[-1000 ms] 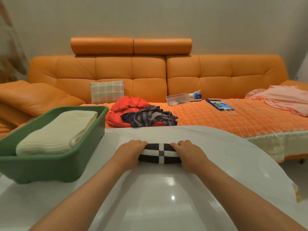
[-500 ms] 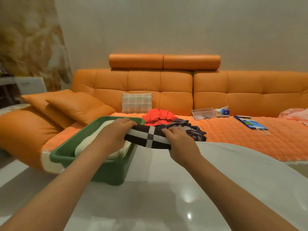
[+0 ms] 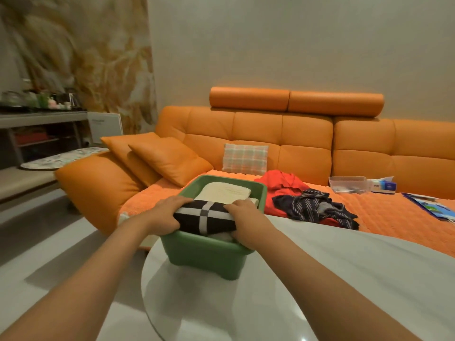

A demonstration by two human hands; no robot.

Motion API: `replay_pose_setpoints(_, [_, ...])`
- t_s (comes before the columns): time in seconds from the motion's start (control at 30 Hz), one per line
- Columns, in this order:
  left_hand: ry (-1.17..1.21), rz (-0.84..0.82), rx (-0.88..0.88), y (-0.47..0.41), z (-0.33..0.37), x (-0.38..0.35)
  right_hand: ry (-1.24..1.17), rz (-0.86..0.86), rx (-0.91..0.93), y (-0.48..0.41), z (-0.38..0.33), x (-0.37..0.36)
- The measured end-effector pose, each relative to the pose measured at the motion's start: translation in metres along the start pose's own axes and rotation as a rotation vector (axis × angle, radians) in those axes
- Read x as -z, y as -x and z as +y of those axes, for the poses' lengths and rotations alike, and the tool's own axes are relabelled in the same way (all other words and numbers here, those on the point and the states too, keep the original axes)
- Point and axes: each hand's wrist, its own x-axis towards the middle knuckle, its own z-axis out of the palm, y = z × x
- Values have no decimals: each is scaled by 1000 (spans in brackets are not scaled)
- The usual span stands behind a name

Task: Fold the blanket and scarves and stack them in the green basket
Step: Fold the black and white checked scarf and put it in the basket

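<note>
Black-and-white folded scarf [image 3: 205, 216], gripped at each short end by left hand [image 3: 163, 214] and right hand [image 3: 242, 219], long axis crosswise over the near end of the green basket [image 3: 209, 254], above the cream blanket [image 3: 225, 193]. Both equally near; straight down, probably.

Blanket [image 3: 225, 191] partly hidden by scarf [image 3: 204, 216]; bkgd shelf items [image 3: 37, 99] blurred.

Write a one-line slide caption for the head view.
Left hand and right hand hold a folded black-and-white scarf over the cream blanket in the green basket.
</note>
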Motion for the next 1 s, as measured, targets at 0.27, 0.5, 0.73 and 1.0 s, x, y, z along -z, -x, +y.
replay_pose_setpoints(0.27, [99,202,24,13,-1,-16,-237,-173,-52,5,2,8])
replay_pose_setpoints(0.5, [-200,446,-149,4,35,-22,-280,-225,-40,1,1,20])
replay_pose_setpoints(0.73, [-246,237,-100,0,29,-26,-146,-224,-9,-7,-15,2])
replay_pose_setpoints(1.0, [-260,-63,-35,-13,24,-25,-174,-325,-78,-21,-13,-9])
